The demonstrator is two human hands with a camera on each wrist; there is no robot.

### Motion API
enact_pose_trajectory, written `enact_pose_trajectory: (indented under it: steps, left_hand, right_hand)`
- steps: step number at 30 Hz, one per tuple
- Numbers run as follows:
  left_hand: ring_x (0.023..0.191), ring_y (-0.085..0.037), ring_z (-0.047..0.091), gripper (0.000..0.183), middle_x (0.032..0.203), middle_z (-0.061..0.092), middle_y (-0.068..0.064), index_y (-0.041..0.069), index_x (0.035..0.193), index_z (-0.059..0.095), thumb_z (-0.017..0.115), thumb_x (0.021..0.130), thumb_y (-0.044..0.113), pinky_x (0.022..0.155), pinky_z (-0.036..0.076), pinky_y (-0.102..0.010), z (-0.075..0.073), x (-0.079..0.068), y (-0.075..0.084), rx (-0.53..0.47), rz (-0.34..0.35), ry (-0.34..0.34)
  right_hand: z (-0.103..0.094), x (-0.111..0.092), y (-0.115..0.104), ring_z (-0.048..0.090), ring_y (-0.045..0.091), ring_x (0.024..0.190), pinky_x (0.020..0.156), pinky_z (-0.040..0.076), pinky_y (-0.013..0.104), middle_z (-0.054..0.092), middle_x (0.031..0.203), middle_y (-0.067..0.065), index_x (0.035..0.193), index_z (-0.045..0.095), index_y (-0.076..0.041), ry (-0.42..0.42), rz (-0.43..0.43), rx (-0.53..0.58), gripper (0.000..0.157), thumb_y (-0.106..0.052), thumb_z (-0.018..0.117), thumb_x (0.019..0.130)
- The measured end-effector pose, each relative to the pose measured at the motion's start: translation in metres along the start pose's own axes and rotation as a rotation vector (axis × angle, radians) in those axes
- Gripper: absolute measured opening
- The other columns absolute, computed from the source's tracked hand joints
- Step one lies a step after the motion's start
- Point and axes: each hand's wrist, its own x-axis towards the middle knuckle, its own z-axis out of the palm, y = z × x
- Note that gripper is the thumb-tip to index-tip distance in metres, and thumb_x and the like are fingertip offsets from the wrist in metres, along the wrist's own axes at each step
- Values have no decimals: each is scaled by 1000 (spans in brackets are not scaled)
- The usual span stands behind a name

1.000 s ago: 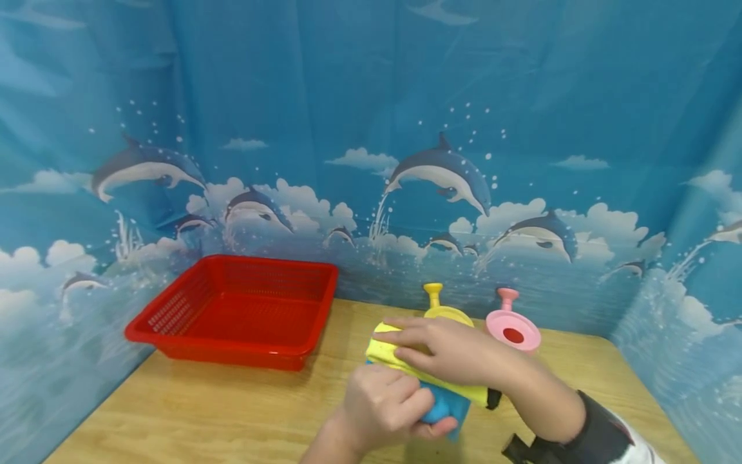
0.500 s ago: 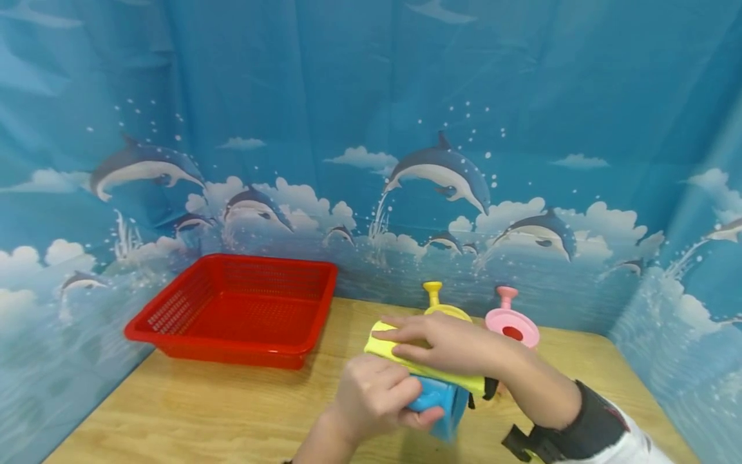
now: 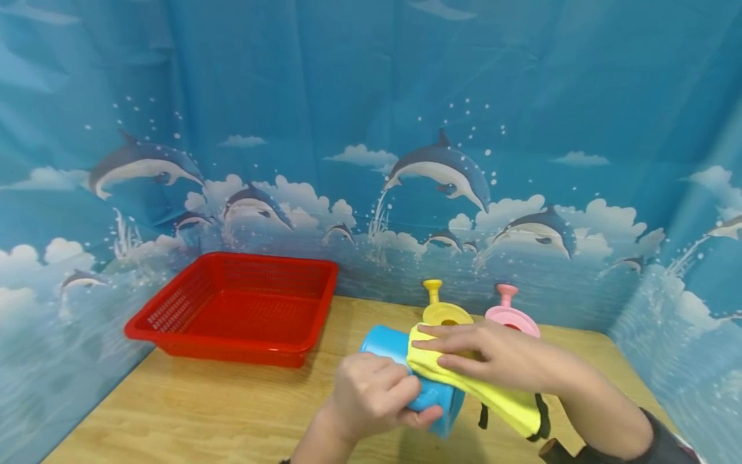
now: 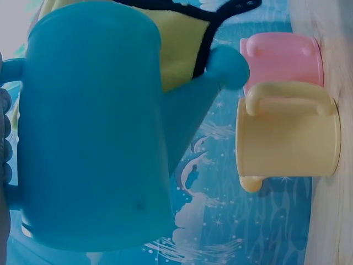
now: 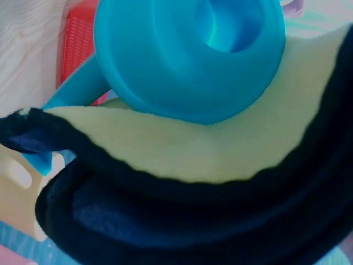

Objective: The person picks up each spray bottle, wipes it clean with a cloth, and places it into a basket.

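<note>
A blue toy watering can [image 3: 385,341] is tilted on its side above the table in the head view. My left hand [image 3: 371,396] grips its handle with curled fingers. Across the can's upper side lies a yellow cloth [image 3: 510,406] with a dark edge. My right hand [image 3: 498,354] presses flat on this cloth with nearly straight fingers; its thumb is hidden. In the left wrist view the can [image 4: 94,127] fills the left half, spout pointing right. The right wrist view shows the can's round opening end [image 5: 182,83] with the cloth [image 5: 204,157] curving around it.
Behind my right hand stand a yellow watering can [image 3: 446,314] and a pink one [image 3: 513,317]. A red plastic basket [image 3: 232,345] sits at the left on the wooden table [image 3: 232,412]. A blue dolphin-print curtain [image 3: 348,84] surrounds the table at back and sides.
My right hand has slid the yellow cloth rightward along the can, uncovering its left end. The left hand keeps its grip on the handle; the can has turned slightly.
</note>
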Motion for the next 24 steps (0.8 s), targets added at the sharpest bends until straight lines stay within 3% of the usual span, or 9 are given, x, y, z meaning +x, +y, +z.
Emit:
enact_pose_trajectory:
  steps: [5, 9, 14, 24]
  left_hand:
    - [36, 3, 31, 42, 44, 34, 15, 22, 51, 37, 42, 89, 41, 37, 17, -9, -2, 0, 1, 13, 0, -11]
    - [35, 3, 30, 43, 43, 33, 15, 23, 51, 36, 43, 88, 42, 37, 15, -9, -1, 0, 2, 10, 16, -3]
    - [36, 3, 32, 42, 44, 32, 15, 23, 51, 35, 44, 87, 42, 38, 13, -10, 0, 0, 5, -5, 24, -6]
    - [38, 4, 33, 42, 45, 33, 15, 24, 51, 34, 43, 89, 40, 40, 16, -10, 1, 4, 5, -37, 57, 23]
  right_hand:
    - [4, 8, 2, 36, 17, 125, 84, 41, 24, 37, 138, -4, 130, 44, -28, -6, -10, 84, 37, -36, 41, 94]
    - [8, 21, 2, 35, 11, 126, 86, 41, 25, 38, 136, -10, 129, 44, -33, -18, 12, 139, 37, -39, 43, 92]
    - [11, 41, -2, 37, 6, 123, 92, 40, 29, 36, 136, -16, 130, 42, -34, -48, 41, 138, 38, -41, 43, 92]
    - [12, 69, -8, 34, 5, 124, 98, 35, 32, 40, 133, -15, 130, 44, -30, -101, 57, 140, 36, -35, 41, 94]
